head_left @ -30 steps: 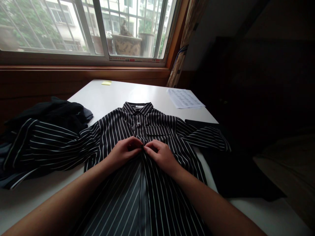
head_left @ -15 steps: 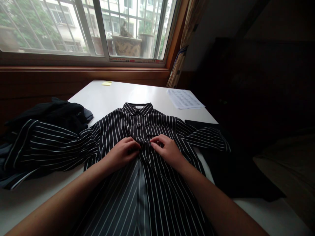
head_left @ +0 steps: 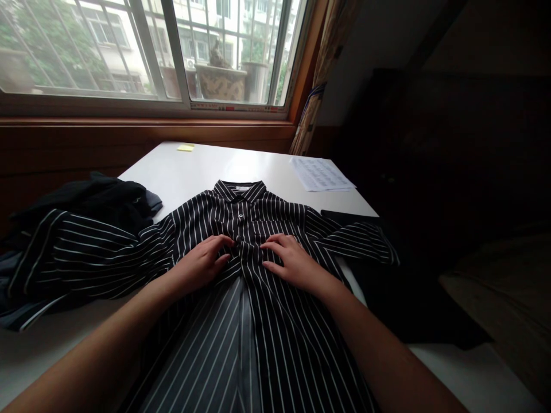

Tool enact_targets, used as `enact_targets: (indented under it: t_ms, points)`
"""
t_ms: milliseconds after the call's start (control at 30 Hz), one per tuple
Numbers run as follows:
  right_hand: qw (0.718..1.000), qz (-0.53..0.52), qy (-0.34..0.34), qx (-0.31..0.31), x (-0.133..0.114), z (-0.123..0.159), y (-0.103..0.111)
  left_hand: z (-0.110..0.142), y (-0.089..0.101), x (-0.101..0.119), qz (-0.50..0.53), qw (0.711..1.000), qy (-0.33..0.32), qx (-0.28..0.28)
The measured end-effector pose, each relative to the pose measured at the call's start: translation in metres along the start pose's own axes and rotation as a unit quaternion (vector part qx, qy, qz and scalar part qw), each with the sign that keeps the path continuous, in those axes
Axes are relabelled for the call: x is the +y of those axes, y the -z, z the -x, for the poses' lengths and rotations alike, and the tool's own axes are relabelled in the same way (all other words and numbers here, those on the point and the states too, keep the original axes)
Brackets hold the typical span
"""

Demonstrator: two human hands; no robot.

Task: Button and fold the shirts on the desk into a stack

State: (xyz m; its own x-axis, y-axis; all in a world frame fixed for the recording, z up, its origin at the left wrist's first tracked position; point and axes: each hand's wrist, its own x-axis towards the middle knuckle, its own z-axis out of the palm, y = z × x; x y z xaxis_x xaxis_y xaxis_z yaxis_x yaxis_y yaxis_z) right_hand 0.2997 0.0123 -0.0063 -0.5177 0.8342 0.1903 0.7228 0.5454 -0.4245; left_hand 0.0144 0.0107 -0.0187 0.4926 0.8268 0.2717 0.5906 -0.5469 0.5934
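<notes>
A black shirt with white stripes (head_left: 286, 310) lies front up, its collar (head_left: 241, 190) at the far end and its sleeves spread to both sides. The upper front is closed, with a button showing below the collar; lower down the front parts and shows the greyish inner side. My left hand (head_left: 202, 261) rests on the shirt left of the button line, thumb and fingers apart. On the other side of that line, my right hand (head_left: 290, 261) touches the cloth with its fingers spread. Neither hand grips anything that I can see.
The shirt lies on a white table (head_left: 206, 163). A heap of dark clothes (head_left: 94, 198) is at the left, under the sleeve. Black cloth (head_left: 413, 304) lies at the right. Printed sheets (head_left: 322, 174) and a yellow sticky note (head_left: 186, 147) are near the far edge, below the window.
My left hand has moved slightly left and away from the button line, and its fingers have opened. My right hand's fingers have spread apart. The cloth between the hands has shifted a little.
</notes>
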Motion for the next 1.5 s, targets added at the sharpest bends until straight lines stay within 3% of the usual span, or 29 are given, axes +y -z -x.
enact_targets:
  t_ms: [200, 600, 867, 1233, 1400, 1500]
  points:
    - [0.999, 0.037, -0.001, -0.036, 0.004, -0.001, -0.006, -0.006, -0.008, -0.010, -0.096, 0.993, -0.060, -0.030]
    - [0.991, 0.121, -0.025, -0.042, 0.011, -0.020, -0.018, -0.014, -0.012, -0.017, -0.178, 0.983, -0.022, -0.040]
    - [0.987, 0.138, -0.049, -0.062, 0.031, -0.049, -0.017, -0.037, -0.010, -0.027, -0.242, 0.968, 0.039, -0.051]
    - [0.990, 0.132, -0.037, -0.043, 0.046, -0.070, -0.017, -0.062, -0.008, -0.050, -0.201, 0.979, 0.004, -0.021]
    - [0.993, 0.116, -0.009, -0.006, 0.045, -0.067, -0.016, -0.047, 0.013, -0.036, -0.119, 0.991, -0.046, 0.032]
    - [0.992, 0.114, 0.038, 0.049, 0.043, -0.064, -0.014, -0.028, 0.028, -0.021, -0.126, 0.991, -0.037, 0.013]
